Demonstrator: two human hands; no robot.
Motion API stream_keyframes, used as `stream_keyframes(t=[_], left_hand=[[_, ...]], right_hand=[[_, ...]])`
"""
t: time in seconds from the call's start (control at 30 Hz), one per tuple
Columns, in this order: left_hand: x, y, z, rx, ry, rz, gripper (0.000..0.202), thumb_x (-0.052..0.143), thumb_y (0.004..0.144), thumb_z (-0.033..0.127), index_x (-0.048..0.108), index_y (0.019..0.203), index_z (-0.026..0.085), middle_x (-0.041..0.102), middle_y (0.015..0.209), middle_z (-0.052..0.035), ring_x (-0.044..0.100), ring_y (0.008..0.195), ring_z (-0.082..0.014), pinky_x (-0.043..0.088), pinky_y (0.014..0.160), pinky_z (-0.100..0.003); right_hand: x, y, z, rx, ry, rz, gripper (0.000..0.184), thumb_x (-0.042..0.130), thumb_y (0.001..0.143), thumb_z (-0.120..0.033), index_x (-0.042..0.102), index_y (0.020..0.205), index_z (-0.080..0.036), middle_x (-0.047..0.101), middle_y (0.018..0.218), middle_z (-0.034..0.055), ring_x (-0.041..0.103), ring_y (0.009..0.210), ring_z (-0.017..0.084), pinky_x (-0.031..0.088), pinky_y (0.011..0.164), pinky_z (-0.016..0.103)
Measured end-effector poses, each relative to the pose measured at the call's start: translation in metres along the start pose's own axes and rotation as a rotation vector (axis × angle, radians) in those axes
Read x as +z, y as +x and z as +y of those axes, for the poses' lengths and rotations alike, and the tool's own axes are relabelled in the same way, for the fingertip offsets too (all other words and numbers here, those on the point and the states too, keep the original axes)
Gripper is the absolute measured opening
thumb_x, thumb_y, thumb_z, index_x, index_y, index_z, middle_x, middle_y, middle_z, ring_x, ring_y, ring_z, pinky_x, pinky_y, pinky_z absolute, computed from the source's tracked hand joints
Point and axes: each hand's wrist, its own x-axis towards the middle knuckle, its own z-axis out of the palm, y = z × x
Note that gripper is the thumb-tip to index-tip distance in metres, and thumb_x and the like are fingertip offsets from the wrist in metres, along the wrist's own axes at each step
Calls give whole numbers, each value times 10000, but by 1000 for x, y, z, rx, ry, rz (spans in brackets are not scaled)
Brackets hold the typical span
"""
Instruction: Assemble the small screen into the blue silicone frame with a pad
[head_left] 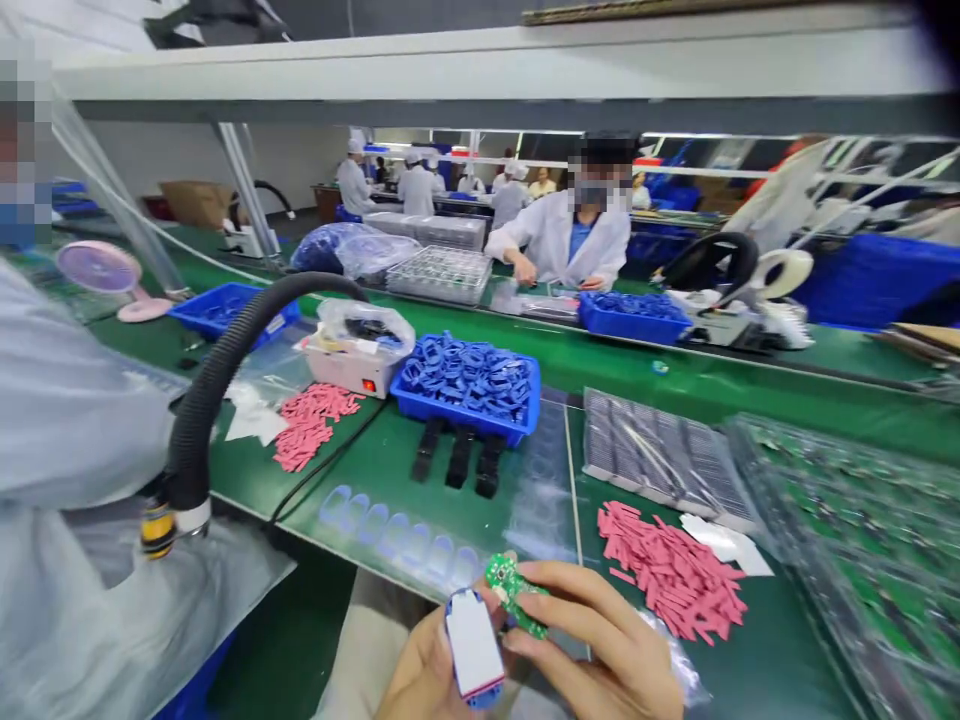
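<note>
At the bottom centre my left hand is closed around a small blue housing with a white face. My right hand pinches a small green circuit board between thumb and fingers, right beside the top of the housing. Both hands are over the near edge of the green bench. A pile of pink strips lies just right of my right hand.
A blue bin of blue housings stands mid-bench, with three black parts before it. More pink strips lie left. A black hose arches at left. Trays of green boards fill the right. A white-coated person works opposite.
</note>
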Motion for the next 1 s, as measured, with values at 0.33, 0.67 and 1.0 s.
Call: stream_keyframes(t=[0.33,0.67,1.0], left_hand=[[-4,-7,3,133,-99,213,308,787,690,352,756,946,183,764,985,-44,678,922,-154,496,898,-242],[-12,-8,10,178,-7,309,348,794,681,357,738,983,193,756,959,-29,663,860,-101,494,753,-158],[-27,-6,15,396,256,299,331,821,649,285,726,959,217,769,978,-85,706,930,-203,537,808,-230]], right_hand=[[17,0,-8,-21,-187,-127,423,569,838,-51,542,1249,-146,697,1083,125,683,970,186,592,828,283],[12,8,-13,128,-307,-230,349,513,920,-263,528,1255,-163,709,1094,81,708,928,199,598,800,254],[26,18,-19,150,-104,-311,282,519,918,-377,574,1145,-218,741,1008,13,730,771,150,579,710,140]])
